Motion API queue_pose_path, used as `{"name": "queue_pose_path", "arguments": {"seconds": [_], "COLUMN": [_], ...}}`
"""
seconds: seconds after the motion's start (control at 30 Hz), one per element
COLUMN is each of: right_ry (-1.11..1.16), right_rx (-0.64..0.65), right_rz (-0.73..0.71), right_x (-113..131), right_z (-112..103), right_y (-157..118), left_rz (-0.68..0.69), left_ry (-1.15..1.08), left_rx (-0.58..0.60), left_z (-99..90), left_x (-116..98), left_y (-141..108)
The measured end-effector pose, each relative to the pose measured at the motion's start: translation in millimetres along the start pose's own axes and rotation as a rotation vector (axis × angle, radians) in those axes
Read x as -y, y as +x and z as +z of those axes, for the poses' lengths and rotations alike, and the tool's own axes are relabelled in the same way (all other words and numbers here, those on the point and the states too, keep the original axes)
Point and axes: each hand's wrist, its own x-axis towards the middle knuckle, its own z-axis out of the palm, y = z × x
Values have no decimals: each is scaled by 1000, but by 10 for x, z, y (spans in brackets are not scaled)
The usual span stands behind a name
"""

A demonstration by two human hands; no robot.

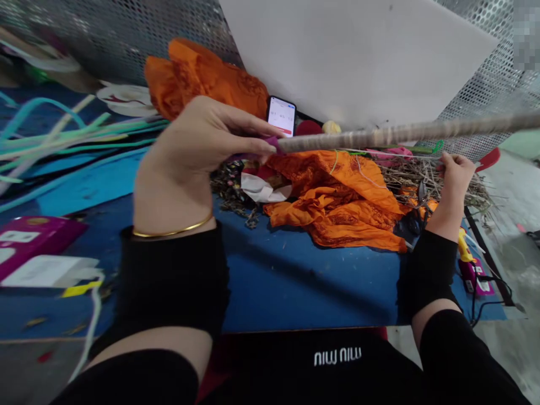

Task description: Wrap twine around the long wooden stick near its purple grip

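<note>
My left hand (198, 132) is closed around the purple-wrapped end of a long, thin brown stick (371, 138). Its thumb and fingers press on the purple part (272, 144), and the stick runs out past the right edge of view. Farther right and below the stick, my right hand (458, 169) pinches a thin, pale thread (405, 155) that stretches leftward beneath the stick. Where the thread meets the stick is hard to make out. Under both lies a crumpled orange cloth (337, 197) on the blue table (304, 287).
Dry twigs (405, 180) lie behind my right hand. A lit phone (281, 115) leans near a second orange cloth (206, 73) and a white board (350, 56). Coloured strips (63, 140) and a purple box (37, 242) are at left, a yellow-handled tool (464, 246) at right.
</note>
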Motion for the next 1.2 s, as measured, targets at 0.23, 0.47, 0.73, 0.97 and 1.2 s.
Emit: {"name": "queue_pose_path", "arguments": {"seconds": [0.23,0.47,0.73,0.97,1.2], "right_ry": [54,395,497,746,657], "right_rx": [197,908,472,512,470], "right_rz": [-440,-394,-621,-346,-360], "right_x": [717,1106,1235,1143,1116], "right_z": [333,752,663,897,891], "right_y": [-626,-1395,-1585,-1613,-1595], "left_rz": [-252,-351,-423,-435,-320], "left_ry": [-586,-777,-892,-863,-780], "left_rx": [35,84,49,283,197], "left_z": [831,1040,1078,1108,1138], "left_x": [-77,-49,-42,5,0], "left_y": [40,4,46,63,46]}}
